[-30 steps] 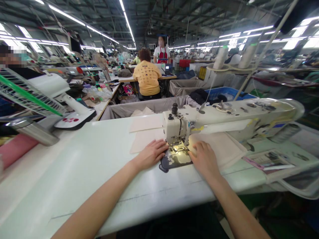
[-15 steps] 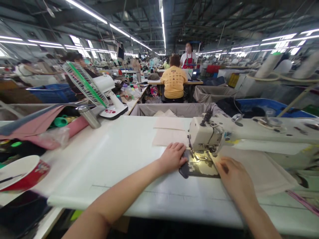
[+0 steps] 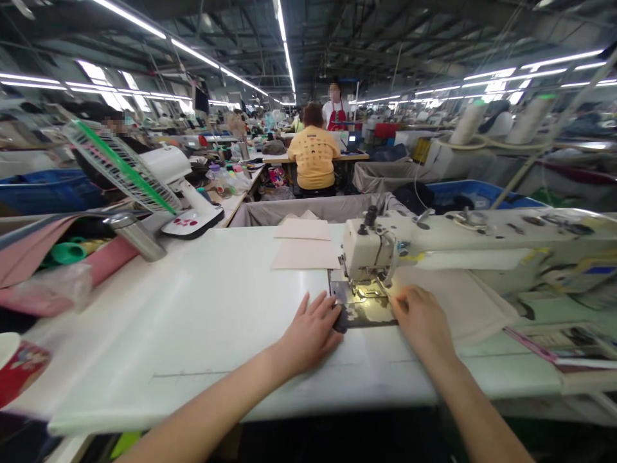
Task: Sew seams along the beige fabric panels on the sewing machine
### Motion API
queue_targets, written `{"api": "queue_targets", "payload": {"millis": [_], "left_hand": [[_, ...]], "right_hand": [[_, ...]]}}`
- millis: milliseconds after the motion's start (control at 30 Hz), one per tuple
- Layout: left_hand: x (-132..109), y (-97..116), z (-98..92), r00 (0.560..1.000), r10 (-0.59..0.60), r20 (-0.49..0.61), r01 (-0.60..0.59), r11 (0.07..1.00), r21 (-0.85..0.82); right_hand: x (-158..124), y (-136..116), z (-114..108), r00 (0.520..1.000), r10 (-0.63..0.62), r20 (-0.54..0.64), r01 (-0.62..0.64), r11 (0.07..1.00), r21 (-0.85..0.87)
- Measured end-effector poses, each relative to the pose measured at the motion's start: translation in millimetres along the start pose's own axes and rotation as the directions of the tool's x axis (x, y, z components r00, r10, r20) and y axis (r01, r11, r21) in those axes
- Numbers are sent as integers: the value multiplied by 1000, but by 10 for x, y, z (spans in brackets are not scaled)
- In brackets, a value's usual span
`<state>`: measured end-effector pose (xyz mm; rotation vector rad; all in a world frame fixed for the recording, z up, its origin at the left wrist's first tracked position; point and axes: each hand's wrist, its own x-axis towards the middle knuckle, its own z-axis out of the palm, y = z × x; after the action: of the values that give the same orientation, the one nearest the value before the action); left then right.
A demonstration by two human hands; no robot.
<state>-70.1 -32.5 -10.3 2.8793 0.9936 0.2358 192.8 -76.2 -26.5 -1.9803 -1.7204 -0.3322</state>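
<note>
My left hand (image 3: 311, 329) lies on the table with its fingers spread, the fingertips at the left edge of the sewing machine's metal bed plate (image 3: 369, 315). Just right of the needle area, my right hand (image 3: 425, 316) is closed in a pinch; whatever is between its fingertips is hidden. The lit head of the sewing machine (image 3: 369, 247) stands above and between both hands. Beside and partly behind the right hand lies a pale cloth panel (image 3: 475, 305), under the machine arm. Pale cut pieces (image 3: 303, 254) lie flat left of the machine head.
A white fan (image 3: 166, 164) and a steel flask (image 3: 135, 236) stand at the left, with a red patterned cup (image 3: 22, 370) nearer me. Behind the table is a cloth-lined bin (image 3: 308, 207). Thread cones (image 3: 467, 122) rise at the right. A person in yellow (image 3: 314, 157) sits ahead.
The view has swung to the right, so everything sits further left. My left hand has drawn back a little from the plate, fingers more spread. My right hand stays pinched beside the needle area.
</note>
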Motion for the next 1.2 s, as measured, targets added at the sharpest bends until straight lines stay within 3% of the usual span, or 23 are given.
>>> {"api": "queue_targets", "payload": {"millis": [100, 200, 267, 367, 433, 500, 567, 633, 700, 833, 933, 1000, 1100, 1167, 1200], "left_hand": [[-67, 22, -23, 999, 37, -39, -38, 999, -21], [-70, 110, -100, 978, 138, -154, -147, 988, -46], [-59, 215, -183, 948, 200, -247, -220, 974, -56], [-27, 375, -277, 902, 337, -269, -365, 929, -61], [-13, 437, -272, 871, 446, -204, -475, 872, -119], [-34, 446, -220, 857, 499, -130, -516, 829, -217], [-104, 405, -170, 861, 503, -73, -502, 821, -272], [-222, 321, -166, 865, 501, -38, -493, 832, -253], [-369, 213, -217, 863, 505, -34, -499, 837, -223], [-662, 26, -359, 874, 485, -24, -476, 849, -230], [-801, -28, -410, 879, 477, 1, -460, 848, -264], [-817, -40, -417, 919, 394, -8, -372, 861, -346], [-694, -74, -389, 999, 50, -9, -49, 891, -452], [-546, -119, -344, 983, -185, -7, 164, 887, -431], [-470, -146, -316, 964, -267, -12, 239, 883, -403]], "right_hand": [[87, 22, -66, 999, 50, -15, -50, 999, 15], [119, 46, -243, 984, 177, -22, -177, 984, 1], [41, -28, -403, 976, 211, 54, -211, 977, -11], [-213, -349, -619, 942, 77, 327, -115, 988, 98], [-398, -621, -718, 869, -110, 482, -54, 948, 314], [-532, -809, -783, 809, -232, 540, -93, 857, 507], [-603, -825, -822, 758, -296, 582, -156, 783, 602], [-645, -673, -832, 764, -305, 569, -171, 755, 634], [-705, -434, -801, 803, -342, 487, -70, 759, 648], [-910, -94, -665, 710, -600, 369, 308, 735, 605], [-969, -88, -616, 711, -633, 306, 356, 700, 619], [-898, -149, -602, 747, -589, 309, 234, 668, 707], [-677, -260, -490, 834, -292, 468, -196, 636, 747], [-532, -329, -337, 836, -37, 548, -439, 554, 707], [-476, -360, -252, 833, 52, 551, -496, 513, 701]]}}
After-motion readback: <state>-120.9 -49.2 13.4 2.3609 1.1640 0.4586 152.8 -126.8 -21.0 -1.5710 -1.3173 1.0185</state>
